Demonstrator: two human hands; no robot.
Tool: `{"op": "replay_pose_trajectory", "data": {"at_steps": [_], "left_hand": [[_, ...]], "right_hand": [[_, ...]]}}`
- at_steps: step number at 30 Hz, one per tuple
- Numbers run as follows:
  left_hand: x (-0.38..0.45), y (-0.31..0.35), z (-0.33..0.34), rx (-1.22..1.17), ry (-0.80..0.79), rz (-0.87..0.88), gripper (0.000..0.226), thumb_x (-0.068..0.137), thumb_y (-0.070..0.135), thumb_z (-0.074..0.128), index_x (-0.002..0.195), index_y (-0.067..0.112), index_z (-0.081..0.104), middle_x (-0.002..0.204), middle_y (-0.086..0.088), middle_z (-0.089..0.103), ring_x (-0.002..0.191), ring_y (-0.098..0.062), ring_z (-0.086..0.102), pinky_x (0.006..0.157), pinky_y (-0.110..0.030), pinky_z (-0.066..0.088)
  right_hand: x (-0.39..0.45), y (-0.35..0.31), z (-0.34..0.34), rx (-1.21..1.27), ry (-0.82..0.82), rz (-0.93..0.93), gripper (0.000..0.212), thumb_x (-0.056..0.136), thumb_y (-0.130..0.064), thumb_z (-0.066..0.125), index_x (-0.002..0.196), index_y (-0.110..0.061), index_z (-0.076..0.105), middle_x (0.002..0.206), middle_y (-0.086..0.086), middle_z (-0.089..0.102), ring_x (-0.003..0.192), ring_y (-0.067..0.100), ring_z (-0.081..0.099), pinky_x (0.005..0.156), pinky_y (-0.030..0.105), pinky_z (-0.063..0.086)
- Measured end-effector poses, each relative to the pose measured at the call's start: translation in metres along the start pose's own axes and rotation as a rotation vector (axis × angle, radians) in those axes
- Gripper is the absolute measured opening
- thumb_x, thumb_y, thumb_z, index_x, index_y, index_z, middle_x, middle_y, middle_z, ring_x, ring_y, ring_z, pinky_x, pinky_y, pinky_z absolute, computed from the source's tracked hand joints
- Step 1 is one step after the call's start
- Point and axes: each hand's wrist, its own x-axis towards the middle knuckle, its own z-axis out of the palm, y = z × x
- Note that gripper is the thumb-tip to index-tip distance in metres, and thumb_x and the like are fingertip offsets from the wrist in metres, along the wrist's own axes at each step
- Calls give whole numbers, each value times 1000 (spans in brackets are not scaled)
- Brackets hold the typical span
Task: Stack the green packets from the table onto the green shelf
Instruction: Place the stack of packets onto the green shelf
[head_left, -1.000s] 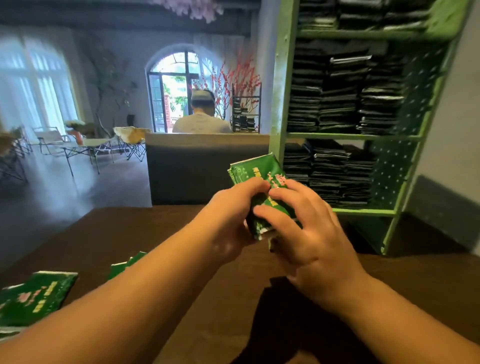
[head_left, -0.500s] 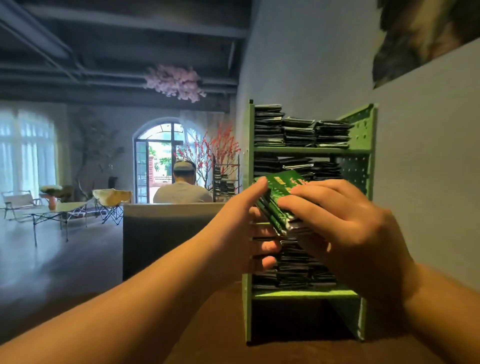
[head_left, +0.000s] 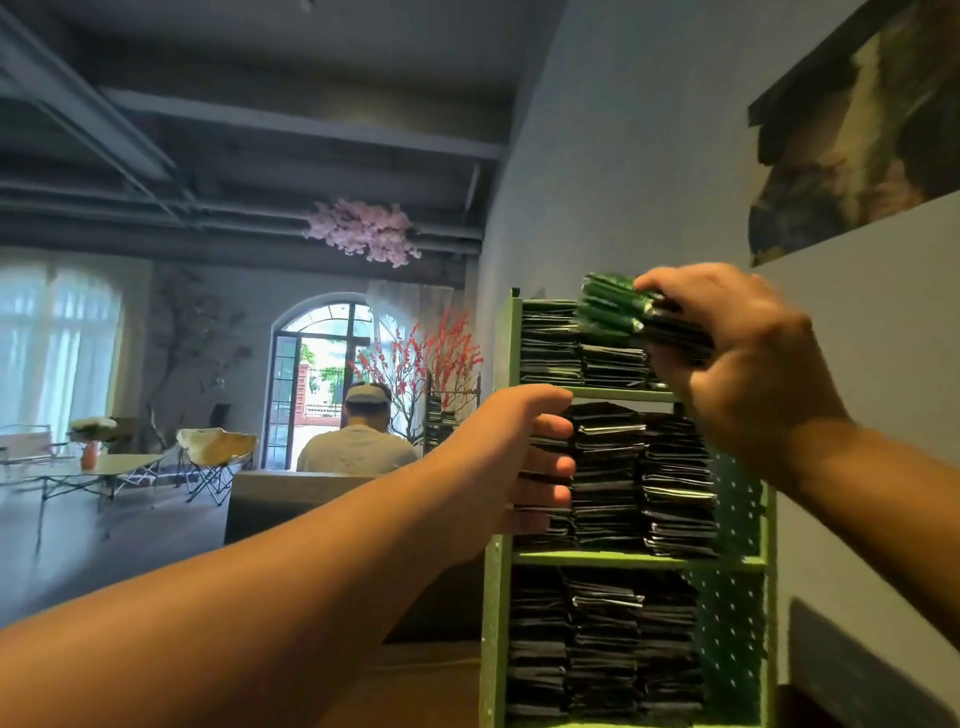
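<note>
While the right hand (head_left: 748, 358) clamps fingers and thumb on a bundle of green packets (head_left: 618, 306) at the top tier of the green shelf (head_left: 501, 571), above the stacks there, the left hand (head_left: 511, 467) holds nothing, fingers loosely curled before the shelf's middle tier.

- Just one view here, the head cam, so there's no second angle sharing anything with it.
- It's worn on the person's head and faces forward, tilted fairly level to slightly up: lots of ceiling (head_left: 270, 93) shows.
- Both forearms come in from the bottom edge, and the hands (head_left: 748, 364) sit near the lens.
- The green shelf (head_left: 613, 558) is close, right of centre, against the wall (head_left: 649, 156).
- Wide-angle lens: the left half looks deep into the room, toward an arched window (head_left: 332, 364) far off.
</note>
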Motion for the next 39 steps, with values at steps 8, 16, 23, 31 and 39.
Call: {"op": "replay_pose_trajectory", "data": {"at_steps": [8, 16, 23, 31, 39], "left_hand": [[27, 2, -12, 32, 7, 28, 36, 94, 44, 57, 115, 17, 67, 92, -5, 65, 81, -23, 63, 79, -37, 50], [42, -4, -27, 2, 23, -2, 34, 91, 41, 61, 114, 17, 69, 92, -5, 67, 83, -24, 64, 80, -39, 50], [45, -9, -50, -38, 11, -23, 25, 88, 37, 62, 103, 18, 67, 85, -5, 66, 74, -24, 64, 77, -38, 50], [46, -10, -56, -65, 69, -17, 30, 88, 28, 63, 113, 13, 69, 93, -9, 68, 77, -25, 66, 68, -35, 53], [46, -10, -50, -61, 57, -2, 34, 86, 17, 59, 118, 12, 70, 101, -11, 67, 80, -25, 66, 70, -35, 53]], "right_hand": [[65, 57, 45, -20, -125, 328, 54, 82, 2, 72, 128, -25, 64, 119, 9, 64, 107, 30, 59, 95, 42, 52], [94, 79, 95, 24, -194, 557, 60, 80, 12, 66, 121, -32, 67, 117, 4, 66, 108, 27, 61, 94, 41, 54], [99, 88, 111, 48, -243, 676, 57, 82, 11, 69, 121, -30, 67, 118, 4, 68, 107, 25, 61, 83, 29, 47], [99, 80, 111, 188, -356, 716, 53, 81, 7, 68, 123, -27, 68, 117, 3, 69, 108, 27, 64, 96, 45, 56], [96, 74, 104, 216, -438, 685, 52, 85, 6, 56, 124, -28, 67, 121, 6, 68, 103, 24, 63, 93, 42, 57]]}}
